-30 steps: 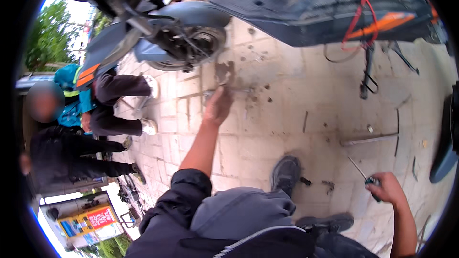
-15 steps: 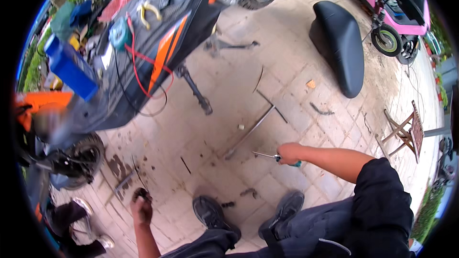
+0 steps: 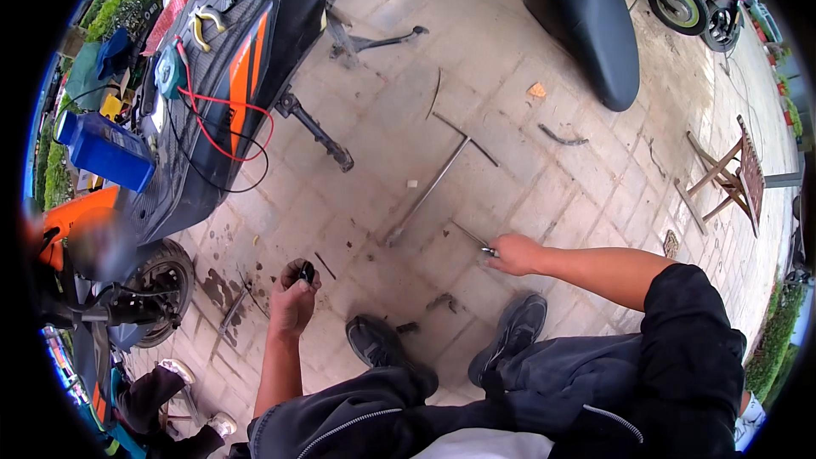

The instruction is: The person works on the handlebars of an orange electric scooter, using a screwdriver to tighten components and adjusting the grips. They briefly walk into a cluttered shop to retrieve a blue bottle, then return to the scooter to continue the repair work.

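Observation:
My right hand (image 3: 515, 254) is closed around the handle of a screwdriver (image 3: 470, 235), its thin metal shaft pointing away and to the left. The fingers cover most of the handle. My left hand (image 3: 293, 304) is raised over the paving, with its fingers wrapped round a small black part (image 3: 306, 272) whose kind I cannot make out. Between and beyond my hands a long T-handle wrench (image 3: 432, 190) lies on the ground. Left of it stands a black and orange scooter (image 3: 255, 68) with its side stand (image 3: 314, 132) down.
Pliers (image 3: 202, 27), a teal meter with red and black leads (image 3: 170, 75) and a blue bottle (image 3: 106, 151) rest on the scooter. A black seat (image 3: 586, 30) lies at far right, near a folding stool (image 3: 735, 170). Another person's legs (image 3: 149, 399) show at lower left.
My left hand has risen and moved right with the black part. My right hand keeps the screwdriver, now slightly higher in view. The whole view has shifted, so the scooter and seat appear higher.

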Tool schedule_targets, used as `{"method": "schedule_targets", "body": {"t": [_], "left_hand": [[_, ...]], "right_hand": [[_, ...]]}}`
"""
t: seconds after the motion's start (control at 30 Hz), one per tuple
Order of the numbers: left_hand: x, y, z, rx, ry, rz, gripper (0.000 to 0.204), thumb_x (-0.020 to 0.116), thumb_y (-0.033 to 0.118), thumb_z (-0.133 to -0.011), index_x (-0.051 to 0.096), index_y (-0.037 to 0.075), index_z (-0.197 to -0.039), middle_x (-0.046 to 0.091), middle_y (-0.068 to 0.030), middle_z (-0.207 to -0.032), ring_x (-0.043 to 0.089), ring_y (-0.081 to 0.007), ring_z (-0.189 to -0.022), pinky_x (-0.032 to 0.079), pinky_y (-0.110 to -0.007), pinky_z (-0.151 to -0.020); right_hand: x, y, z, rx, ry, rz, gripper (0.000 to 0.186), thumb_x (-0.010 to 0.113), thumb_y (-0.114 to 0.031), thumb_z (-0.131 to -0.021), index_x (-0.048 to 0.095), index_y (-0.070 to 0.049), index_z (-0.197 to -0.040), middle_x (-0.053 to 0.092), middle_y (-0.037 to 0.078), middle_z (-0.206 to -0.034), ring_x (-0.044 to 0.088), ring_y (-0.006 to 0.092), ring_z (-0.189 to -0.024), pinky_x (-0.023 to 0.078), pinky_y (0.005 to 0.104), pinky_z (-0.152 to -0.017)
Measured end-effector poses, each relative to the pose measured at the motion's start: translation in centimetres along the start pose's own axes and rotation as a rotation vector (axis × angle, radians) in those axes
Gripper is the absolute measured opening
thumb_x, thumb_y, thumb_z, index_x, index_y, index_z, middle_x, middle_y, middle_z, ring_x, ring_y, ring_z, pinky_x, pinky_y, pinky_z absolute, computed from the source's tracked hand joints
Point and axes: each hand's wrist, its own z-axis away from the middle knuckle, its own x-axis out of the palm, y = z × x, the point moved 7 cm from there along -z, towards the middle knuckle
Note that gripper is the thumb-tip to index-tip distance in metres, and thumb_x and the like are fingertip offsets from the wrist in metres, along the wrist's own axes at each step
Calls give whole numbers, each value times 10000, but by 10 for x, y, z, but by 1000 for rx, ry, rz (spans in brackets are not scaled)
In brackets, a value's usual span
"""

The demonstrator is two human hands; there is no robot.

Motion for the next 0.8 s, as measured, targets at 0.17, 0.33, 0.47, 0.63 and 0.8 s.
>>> {"method": "schedule_targets", "body": {"t": [0.17,0.33,0.47,0.63,0.8], "left_hand": [[-14,-8,6,-36,1,11,502,760,126,-659,526,21,-1090,570,-59,-919,543,-184,-849,422,-285,-781],[-23,-10,14,-43,25,29,502,761,126,-669,525,21,-1099,572,-54,-941,549,-179,-866,436,-286,-788],[-27,-10,17,-43,45,39,507,763,126,-664,526,19,-1099,569,-61,-948,548,-183,-863,436,-285,-785],[-29,-14,18,-66,22,35,519,770,128,-655,525,19,-1099,572,-66,-962,548,-184,-864,432,-284,-786],[-29,-15,13,-76,33,28,526,771,130,-652,521,18,-1101,573,-67,-981,550,-183,-876,431,-284,-807]], "right_hand": [[29,-23,8,3,-84,-141,313,585,-288,-766,599,10,-858,613,238,-842,587,406,-812,470,472,-726],[50,-37,-2,-28,-65,-217,306,611,-241,-721,593,35,-853,609,253,-839,587,414,-818,470,467,-739],[53,-48,-15,-7,-44,-209,321,629,-222,-695,583,59,-842,603,266,-847,589,409,-834,469,461,-751],[53,-62,-16,-34,-44,-229,383,654,-233,-701,556,56,-931,567,264,-964,549,397,-943,450,432,-819],[38,-64,-10,-4,-24,-156,428,669,-228,-706,528,50,-1000,534,250,-1018,524,384,-991,439,416,-857]]}}
